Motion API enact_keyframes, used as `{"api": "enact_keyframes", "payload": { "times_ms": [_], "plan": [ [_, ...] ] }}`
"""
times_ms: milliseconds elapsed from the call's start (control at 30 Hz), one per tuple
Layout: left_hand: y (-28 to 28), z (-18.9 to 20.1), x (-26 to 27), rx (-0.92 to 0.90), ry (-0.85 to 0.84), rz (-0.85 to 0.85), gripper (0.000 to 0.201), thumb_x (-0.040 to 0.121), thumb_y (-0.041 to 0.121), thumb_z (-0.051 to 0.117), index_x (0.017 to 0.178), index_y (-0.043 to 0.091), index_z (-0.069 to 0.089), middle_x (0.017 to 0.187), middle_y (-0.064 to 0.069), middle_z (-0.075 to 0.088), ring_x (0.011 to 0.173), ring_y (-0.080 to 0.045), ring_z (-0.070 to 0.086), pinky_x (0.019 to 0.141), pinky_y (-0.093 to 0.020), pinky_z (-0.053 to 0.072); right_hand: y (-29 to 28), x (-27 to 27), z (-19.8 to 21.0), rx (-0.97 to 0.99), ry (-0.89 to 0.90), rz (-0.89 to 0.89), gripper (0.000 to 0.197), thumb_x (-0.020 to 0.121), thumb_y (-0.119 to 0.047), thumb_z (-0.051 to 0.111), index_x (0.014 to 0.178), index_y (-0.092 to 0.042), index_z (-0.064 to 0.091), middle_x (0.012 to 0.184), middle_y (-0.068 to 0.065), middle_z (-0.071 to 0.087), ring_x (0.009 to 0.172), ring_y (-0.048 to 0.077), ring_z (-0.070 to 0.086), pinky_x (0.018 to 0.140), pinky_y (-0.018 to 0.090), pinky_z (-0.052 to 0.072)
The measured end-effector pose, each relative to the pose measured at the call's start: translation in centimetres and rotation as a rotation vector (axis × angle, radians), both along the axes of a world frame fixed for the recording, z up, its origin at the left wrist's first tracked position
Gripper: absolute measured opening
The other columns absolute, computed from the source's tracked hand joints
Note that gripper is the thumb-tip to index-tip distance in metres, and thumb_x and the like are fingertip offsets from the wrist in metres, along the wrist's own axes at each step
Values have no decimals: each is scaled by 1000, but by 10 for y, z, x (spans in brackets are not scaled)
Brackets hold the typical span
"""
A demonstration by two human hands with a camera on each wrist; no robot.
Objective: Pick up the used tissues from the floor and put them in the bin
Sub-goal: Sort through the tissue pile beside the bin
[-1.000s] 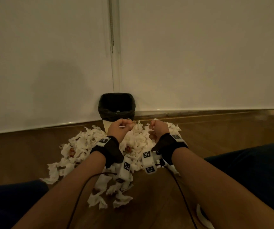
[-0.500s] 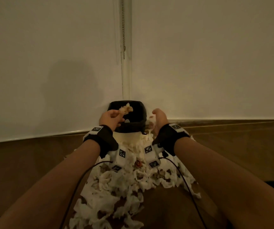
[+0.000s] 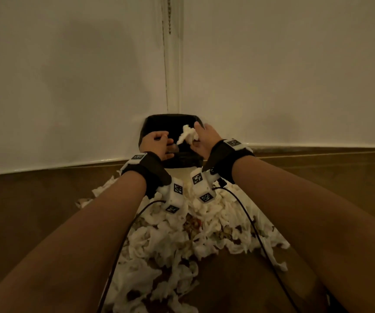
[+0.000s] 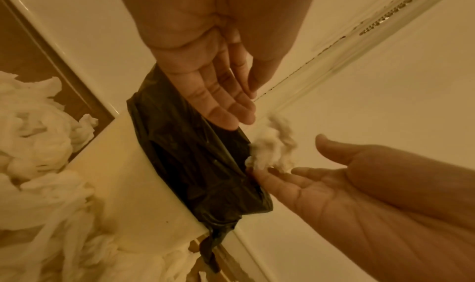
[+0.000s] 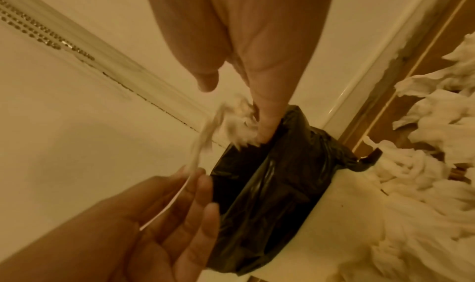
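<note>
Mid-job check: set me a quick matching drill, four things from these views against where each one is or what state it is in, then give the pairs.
Things:
1. crumpled white tissue wad
2. black plastic bin liner
3. heap of used white tissues
4. left hand

Places or states:
A. spread on the wooden floor in front of the bin
B. at the right hand's fingertips, above the bin opening
C. fingers straight, holding nothing
D. folded over the bin's rim

Pairs: 1-B, 2-D, 3-A, 4-C
</note>
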State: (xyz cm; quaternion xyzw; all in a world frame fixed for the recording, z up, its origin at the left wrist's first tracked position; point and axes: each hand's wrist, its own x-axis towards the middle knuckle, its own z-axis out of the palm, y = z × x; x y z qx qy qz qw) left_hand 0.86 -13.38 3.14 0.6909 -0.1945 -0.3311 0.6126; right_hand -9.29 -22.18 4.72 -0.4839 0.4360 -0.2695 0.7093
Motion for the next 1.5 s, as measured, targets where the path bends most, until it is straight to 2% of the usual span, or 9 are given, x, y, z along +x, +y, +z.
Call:
{"api": "enact_keyframes", "payload": {
  "times_ms": [100, 267, 500, 667, 767, 867, 1033, 1367, 1500],
  "plan": [
    [8, -4, -1, 22, -181, 1, 19, 97, 20, 45, 109, 17, 59, 76, 3, 62, 59, -11, 58, 49, -25, 49, -4, -2, 0, 26, 8, -8, 55, 101, -34, 34, 150, -27, 11, 153, 9, 24, 134, 34, 34, 93, 42, 40],
    [31, -16, -13, 66, -372, -91, 17, 95, 25, 47, 100, 19, 62, 70, 5, 62, 49, -8, 50, 43, -19, 40, 0, -19, -13, -260, 206, -174, 40, 100, -23, 33, 134, -7, 46, 119, 11, 53, 105, 28, 51, 88, 37, 45],
    [66, -60, -58, 265, -513, -363, 15, 91, 27, 53, 98, 19, 64, 81, -2, 68, 62, -15, 60, 60, -24, 49, 51, -79, -77, -384, 504, -111, 30, 98, -19, 37, 109, -11, 64, 113, 15, 64, 104, 30, 59, 91, 40, 49],
    [80, -93, -84, 498, -726, -674, 18, 93, 22, 51, 105, 21, 64, 104, -3, 65, 94, -20, 62, 78, -28, 49, 81, -119, -123, -307, 658, -6, 23, 96, -14, 40, 97, -21, 63, 85, 4, 72, 60, 4, 57, 49, 21, 40],
    [83, -107, -95, 560, -893, -845, 24, 96, 21, 45, 111, 16, 63, 113, -6, 64, 101, -22, 59, 80, -27, 46, 91, -140, -140, -213, 697, 63, 23, 96, -15, 41, 107, -15, 62, 74, 0, 69, 67, 11, 62, 55, 24, 47],
    [83, -122, -106, 674, -1025, -958, 29, 98, 24, 42, 118, 16, 60, 124, -6, 55, 111, -24, 53, 95, -35, 44, 98, -156, -152, -203, 770, 83, 24, 96, -17, 41, 107, -12, 62, 94, 8, 70, 85, 22, 66, 73, 33, 55],
    [89, -153, -112, 971, -1296, -1049, 48, 97, 30, 39, 143, 25, 27, 145, -9, 28, 129, -30, 36, 106, -48, 27, 103, -171, -172, -269, 833, 27, 25, 96, -11, 41, 101, -9, 65, 102, 13, 68, 93, 26, 65, 84, 42, 54],
    [81, -157, -98, 830, -1157, -927, 27, 93, 28, 47, 119, 20, 52, 117, -5, 56, 107, -26, 54, 94, -40, 41, 105, -144, -172, -440, 803, 125, 22, 96, -16, 42, 105, -13, 62, 79, 2, 56, 70, 19, 53, 59, 27, 42],
    [79, -146, -88, 746, -1083, -955, 29, 90, 29, 57, 115, 18, 65, 113, -6, 64, 101, -22, 60, 89, -34, 49, 106, -121, -169, -562, 785, 293, 25, 96, -14, 41, 109, -10, 61, 103, 11, 61, 89, 26, 57, 77, 36, 48]
  ]
}}
